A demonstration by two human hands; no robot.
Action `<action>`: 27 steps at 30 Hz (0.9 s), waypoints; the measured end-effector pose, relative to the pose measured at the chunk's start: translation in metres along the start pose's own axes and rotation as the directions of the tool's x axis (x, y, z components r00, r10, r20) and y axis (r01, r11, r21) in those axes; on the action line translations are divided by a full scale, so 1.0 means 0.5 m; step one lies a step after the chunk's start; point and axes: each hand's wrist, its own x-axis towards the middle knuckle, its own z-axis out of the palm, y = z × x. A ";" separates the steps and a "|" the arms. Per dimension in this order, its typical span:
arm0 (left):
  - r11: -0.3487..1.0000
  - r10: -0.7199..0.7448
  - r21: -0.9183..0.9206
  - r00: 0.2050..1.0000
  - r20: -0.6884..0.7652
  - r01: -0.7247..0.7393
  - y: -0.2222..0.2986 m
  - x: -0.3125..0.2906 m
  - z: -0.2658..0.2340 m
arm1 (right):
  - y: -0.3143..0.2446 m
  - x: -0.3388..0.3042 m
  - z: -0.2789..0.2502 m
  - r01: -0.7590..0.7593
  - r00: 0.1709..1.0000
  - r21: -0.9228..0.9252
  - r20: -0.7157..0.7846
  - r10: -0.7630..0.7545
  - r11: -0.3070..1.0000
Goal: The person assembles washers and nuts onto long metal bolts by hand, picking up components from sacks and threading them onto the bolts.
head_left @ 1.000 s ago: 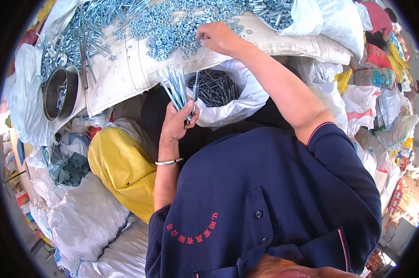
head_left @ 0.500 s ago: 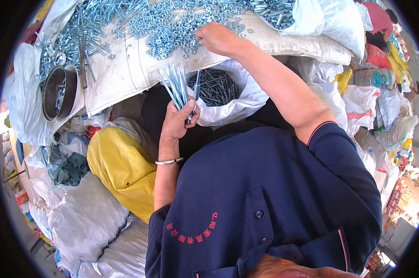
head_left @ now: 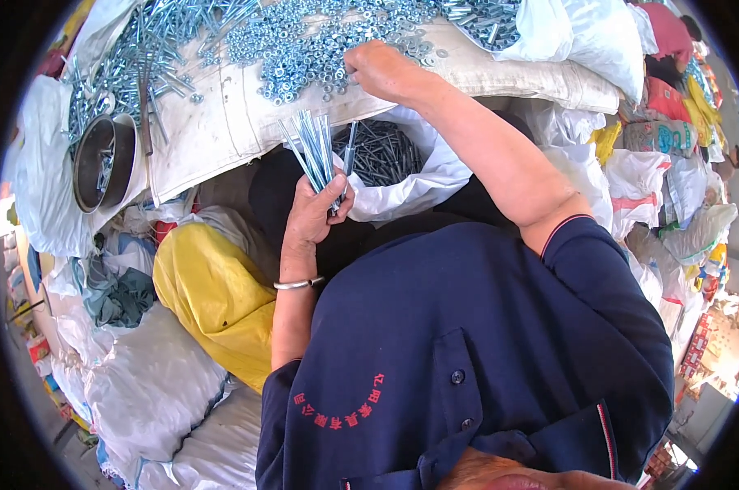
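A bundle of long silver bolts (head_left: 310, 145) stands up out of my left hand (head_left: 319, 202), whose fingers are wrapped round it. One darker sleeved bolt (head_left: 350, 150) sticks up apart from the bundle at the same hand. My right hand (head_left: 379, 69) reaches to the near right edge of a pile of nuts and washers (head_left: 304, 57) on the cloth-covered table (head_left: 230, 114). Its fingers are curled in a pinch, and what they hold is hidden. Below and between my hands sits an open white sack (head_left: 443, 175) filled with dark expansion sleeves or bolts (head_left: 381, 153).
Loose bolts (head_left: 153, 61) heap at the far left of the table, beside a dark round pan (head_left: 104, 163) with a few pieces in it. More metal sleeves (head_left: 488, 24) lie at the far right by a white bag (head_left: 602, 49). A yellow sack (head_left: 214, 286) and white sacks (head_left: 153, 376) crowd the left.
Hardly anything differs. Both hands keep their places, the left with the bolts and the right at the nuts and washers.
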 end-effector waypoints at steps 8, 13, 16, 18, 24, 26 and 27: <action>1.000 -0.008 0.004 1.000 -0.017 0.008 0.002 -0.003 0.000 | 0.006 -0.011 0.003 0.194 0.978 0.129 -0.106 -0.181 0.972; 1.000 -0.006 0.007 1.000 -0.010 0.006 0.000 0.000 0.002 | 0.019 -0.012 0.006 0.206 0.977 0.186 -0.096 -0.191 0.961; 1.000 -0.005 0.016 1.000 -0.021 0.005 0.001 -0.001 0.006 | 0.024 -0.027 0.010 0.268 0.958 0.192 -0.159 -0.239 0.944; 0.999 0.032 0.019 0.997 -0.069 -0.031 0.000 -0.002 0.018 | 0.020 -0.045 0.007 0.292 0.947 0.211 -0.204 -0.250 0.933; 0.991 0.067 0.127 0.976 -0.208 -0.041 -0.013 0.005 0.036 | -0.030 -0.126 -0.017 0.131 0.980 0.578 -0.200 -0.015 0.806; 0.989 0.065 0.147 0.968 -0.241 -0.030 -0.016 0.006 0.047 | -0.048 -0.148 -0.023 0.026 0.995 0.747 -0.086 0.058 0.665; 0.986 0.068 0.168 0.960 -0.273 -0.023 -0.015 0.007 0.054 | -0.051 -0.155 -0.025 0.052 0.994 0.741 -0.099 0.033 0.669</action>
